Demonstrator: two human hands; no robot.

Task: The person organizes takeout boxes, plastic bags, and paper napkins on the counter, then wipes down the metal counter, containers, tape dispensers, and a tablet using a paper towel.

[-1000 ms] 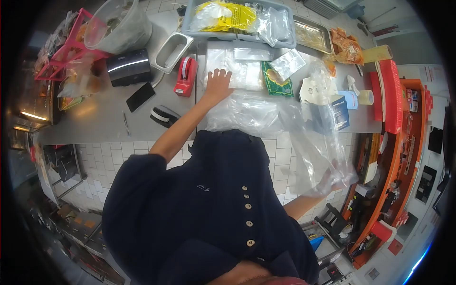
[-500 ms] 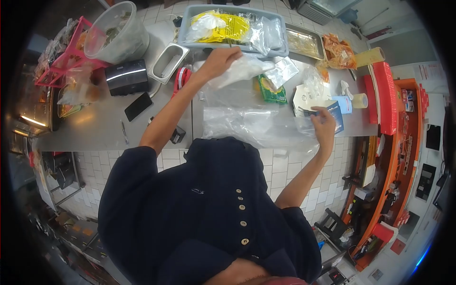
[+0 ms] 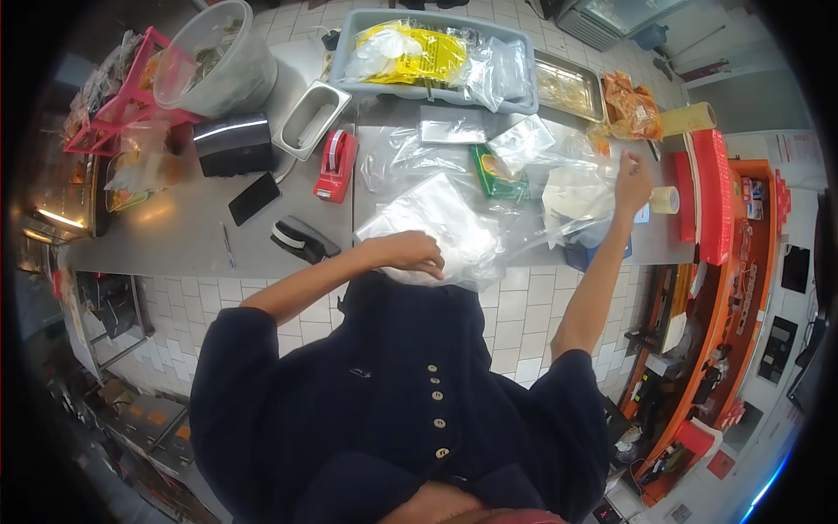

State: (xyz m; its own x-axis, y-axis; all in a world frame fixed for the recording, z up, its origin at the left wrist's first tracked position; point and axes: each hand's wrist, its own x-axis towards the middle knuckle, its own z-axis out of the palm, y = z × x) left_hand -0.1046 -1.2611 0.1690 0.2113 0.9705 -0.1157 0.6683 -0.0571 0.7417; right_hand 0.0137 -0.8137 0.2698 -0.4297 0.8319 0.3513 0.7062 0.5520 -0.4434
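Observation:
A stack of clear plastic bags (image 3: 441, 214) lies at the table's front edge, crumpled on its right side. My left hand (image 3: 415, 251) is on the near part of this stack, its fingers curled and closed on the plastic. Off to the right, my right hand (image 3: 634, 179) is raised, its fingers closed on the edge of a clear plastic bag (image 3: 546, 229) stretched from near the stack. Behind the stack are a green packet (image 3: 499, 179) and a silvery packet (image 3: 522, 142). Under the stretched plastic sits a cream-coloured opened carton (image 3: 572, 194).
A grey tub (image 3: 345, 52) with yellow and clear packages stands at the back, beside a metal tray (image 3: 601, 100). Further left are a red tape dispenser (image 3: 336, 168), a black stapler-like device (image 3: 301, 237), a phone (image 3: 254, 199) and a metal pan (image 3: 301, 131). A red box (image 3: 705, 188) borders the right.
My left hand has come from near the tub to the table's front edge, bringing the stack of bags. My right hand has moved up and right, pulling clear plastic with it.

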